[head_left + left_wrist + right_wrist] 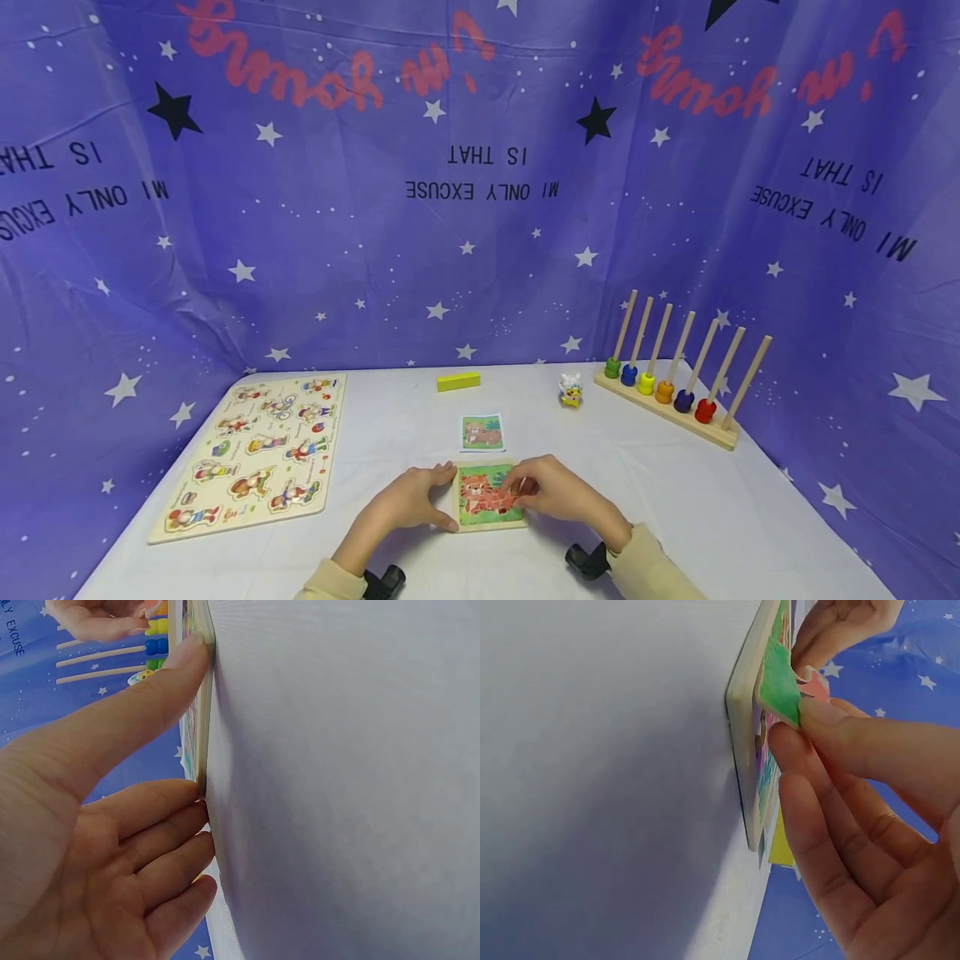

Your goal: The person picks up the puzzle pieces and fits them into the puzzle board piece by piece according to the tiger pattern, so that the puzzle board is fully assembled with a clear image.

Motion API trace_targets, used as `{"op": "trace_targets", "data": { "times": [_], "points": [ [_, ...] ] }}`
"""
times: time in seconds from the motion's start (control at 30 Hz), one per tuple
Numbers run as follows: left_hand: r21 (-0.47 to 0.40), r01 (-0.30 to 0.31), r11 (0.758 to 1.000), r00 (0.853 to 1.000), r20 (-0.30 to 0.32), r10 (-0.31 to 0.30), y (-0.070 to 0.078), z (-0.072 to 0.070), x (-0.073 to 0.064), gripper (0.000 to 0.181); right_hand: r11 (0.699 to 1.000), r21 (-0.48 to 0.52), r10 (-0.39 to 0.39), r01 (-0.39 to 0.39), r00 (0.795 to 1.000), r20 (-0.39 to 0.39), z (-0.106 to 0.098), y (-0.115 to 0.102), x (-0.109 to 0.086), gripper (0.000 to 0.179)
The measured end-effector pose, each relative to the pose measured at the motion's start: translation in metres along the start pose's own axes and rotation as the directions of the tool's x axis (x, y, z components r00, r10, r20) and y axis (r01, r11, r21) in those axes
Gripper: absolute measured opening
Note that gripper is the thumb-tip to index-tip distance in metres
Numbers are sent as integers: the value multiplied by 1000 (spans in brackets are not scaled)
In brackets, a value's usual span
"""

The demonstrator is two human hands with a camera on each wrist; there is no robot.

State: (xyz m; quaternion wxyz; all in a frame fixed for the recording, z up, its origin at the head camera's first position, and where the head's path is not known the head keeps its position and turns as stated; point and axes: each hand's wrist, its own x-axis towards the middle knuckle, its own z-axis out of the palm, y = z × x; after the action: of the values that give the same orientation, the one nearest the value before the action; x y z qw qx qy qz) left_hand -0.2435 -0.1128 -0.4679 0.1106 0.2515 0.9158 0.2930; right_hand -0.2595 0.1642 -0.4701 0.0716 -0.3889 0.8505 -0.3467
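Note:
A small wooden jigsaw puzzle (491,527) showing a red tiger-like animal on green lies flat on the table. My left hand (408,497) is at its left side; in the left wrist view the thumb (161,679) touches the edge and the straight fingers reach the far corner. My right hand (555,492) pinches a green and pink puzzle piece (778,681) between thumb and fingertips. That piece is tilted over the right part of the puzzle, one side raised off it. Just beyond lies a picture card (482,433) with a similar animal.
A large wooden peg puzzle board (330,450) lies on the left. At the back are a yellow block (458,382) and a small white and yellow figurine (571,390). A bead rack (667,406) with upright rods stands at the back right. A purple star-print cloth surrounds the table.

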Motion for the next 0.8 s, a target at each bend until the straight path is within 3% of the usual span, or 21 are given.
{"op": "trace_targets", "data": {
  "times": [0.33, 0.8],
  "points": [
    [-10, 1, 1000, 1000, 0, -1, 0, -2, -1, 88, 998, -56, 35, -34, 999, 13, 1, -3, 0, 24],
    [-17, -3, 1000, 1000, 2, 3, 0, -1, 0, 88, 996, 7, 93, -93, 996, -6, 2, 0, -1, 22]
  ]
}}
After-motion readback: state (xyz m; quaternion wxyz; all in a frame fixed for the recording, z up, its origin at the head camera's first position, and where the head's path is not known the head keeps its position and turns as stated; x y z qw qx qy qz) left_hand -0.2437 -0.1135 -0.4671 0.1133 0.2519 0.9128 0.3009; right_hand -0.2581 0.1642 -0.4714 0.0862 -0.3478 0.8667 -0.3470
